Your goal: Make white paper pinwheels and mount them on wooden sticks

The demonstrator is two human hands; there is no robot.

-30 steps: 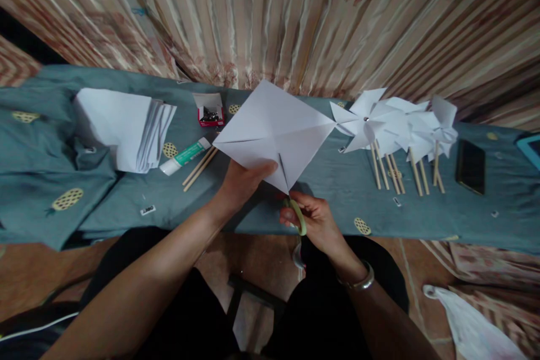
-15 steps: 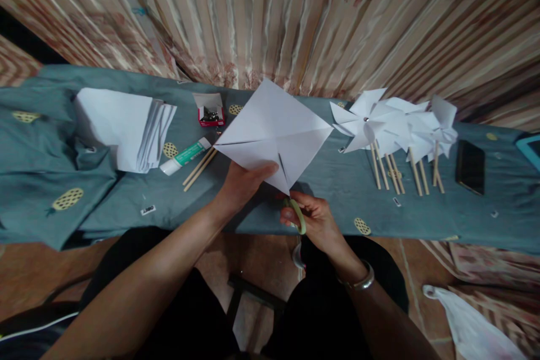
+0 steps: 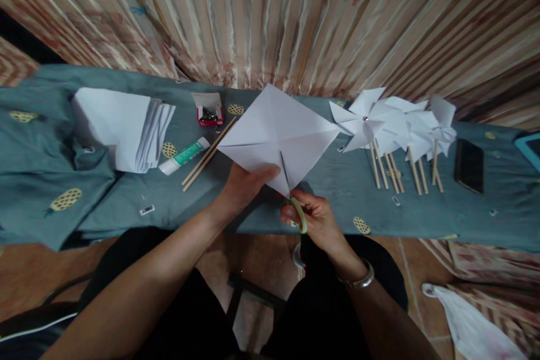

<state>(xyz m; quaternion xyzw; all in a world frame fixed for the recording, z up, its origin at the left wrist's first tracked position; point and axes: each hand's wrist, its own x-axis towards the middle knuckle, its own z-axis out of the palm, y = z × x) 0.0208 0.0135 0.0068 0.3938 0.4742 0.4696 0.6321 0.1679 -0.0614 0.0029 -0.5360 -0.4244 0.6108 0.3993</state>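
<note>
A creased white paper square (image 3: 291, 124) is held up cornerwise over the table, with slits running in from its left and near corners. My left hand (image 3: 248, 183) grips its near-left edge, thumb on top and the other fingers hidden underneath. My right hand (image 3: 314, 214) is closed round the pale green handles of a pair of scissors (image 3: 300, 216) at the near corner. The blades are mostly hidden by the paper, in line with the slit there. Left of the paper lie two wooden sticks (image 3: 202, 164) and a glue stick (image 3: 183, 156).
Several finished white paper pinwheels (image 3: 390, 124) on sticks lie to the right, beside a black phone (image 3: 469, 166). A stack of folded white paper (image 3: 113, 129) is at the left. A red box (image 3: 210, 115) of small metal pieces stands behind the glue stick. Striped curtains (image 3: 270, 22) hang behind the cloth-covered table.
The paper square has shifted slightly right and tilted, showing more of the two sticks. Both hands keep nearly the same place, still holding paper and scissors.
</note>
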